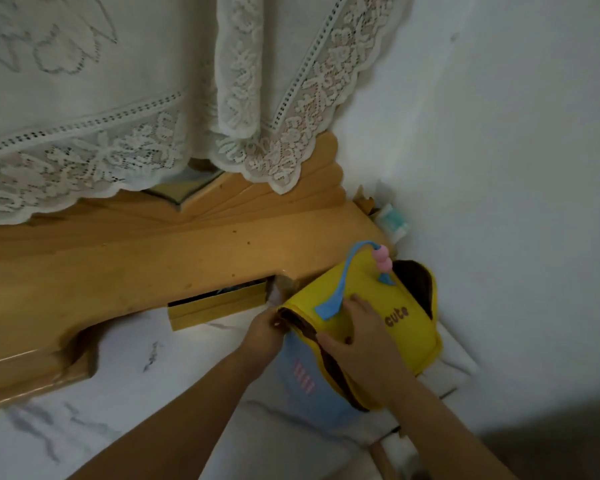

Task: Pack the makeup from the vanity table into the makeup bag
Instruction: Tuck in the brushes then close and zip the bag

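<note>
The makeup bag is yellow on top with a blue handle, pink beads, a brown zip edge and the word "cute"; its lower side is light blue. It stands at the right end of the white marble vanity top. My left hand pinches the bag's near-left corner at the zip. My right hand lies on the yellow lid, fingers curled over its brown edge. The bag's far end gapes open and dark; no makeup shows.
A small wooden drawer in the vanity's back unit stands slightly open, just left of the bag. A lace cloth hangs over the mirror. The white wall closes the right side; a small box is wedged in the corner.
</note>
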Tool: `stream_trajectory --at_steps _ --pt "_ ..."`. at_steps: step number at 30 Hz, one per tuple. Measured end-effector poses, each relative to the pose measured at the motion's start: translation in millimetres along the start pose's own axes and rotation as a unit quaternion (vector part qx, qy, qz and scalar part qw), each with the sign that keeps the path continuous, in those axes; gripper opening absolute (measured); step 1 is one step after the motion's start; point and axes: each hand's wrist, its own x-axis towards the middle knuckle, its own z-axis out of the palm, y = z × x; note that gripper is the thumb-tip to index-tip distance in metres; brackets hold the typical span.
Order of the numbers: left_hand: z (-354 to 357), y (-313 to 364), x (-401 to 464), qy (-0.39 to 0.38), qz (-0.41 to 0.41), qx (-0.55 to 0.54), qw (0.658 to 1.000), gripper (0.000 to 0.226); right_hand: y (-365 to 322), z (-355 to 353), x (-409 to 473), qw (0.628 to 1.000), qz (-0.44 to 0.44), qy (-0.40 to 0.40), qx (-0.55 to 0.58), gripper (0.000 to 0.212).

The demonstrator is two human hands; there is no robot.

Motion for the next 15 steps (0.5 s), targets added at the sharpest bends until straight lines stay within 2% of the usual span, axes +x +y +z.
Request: stream_trajectory --at_steps 3,6,10,12,14,15 --pt "-5.6 -8.7 11.2 -0.015 0.001 0.069 0.997 0.015 1.1 2.2 -2.3 0.999 0.009 -0.003 -0.037 0.059" --pt "-9.6 -14.4 17.8 -0.018 0.018 0.081 0.996 0.026 2.3 5.9 -5.4 0.999 0.025 0.021 -0.023 0.054" --pt "-16.7 -10.9 20.7 -0.124 0.016 0.190 0.974 0.022 -4.9 8.2 -11.5 0.998 0.051 0.047 0.005 0.052" --pt "-21.9 -5.8 23.5 -0.172 -0.009 0.193 0.966 0.015 -10.5 13.8 -15.6 0.997 0.052 0.048 0.014 0.067" --pt "-32.3 -0.4 25.2 -0.172 0.008 0.194 0.966 0.014 -19.1 21.3 -21.0 0.998 0.046 0.039 0.005 0.089" --pt "-38.0 1.7 25.4 -0.171 0.027 0.208 0.963 0.015 -21.5 26.0 -22.8 0.999 0.030 0.036 -0.021 0.093"
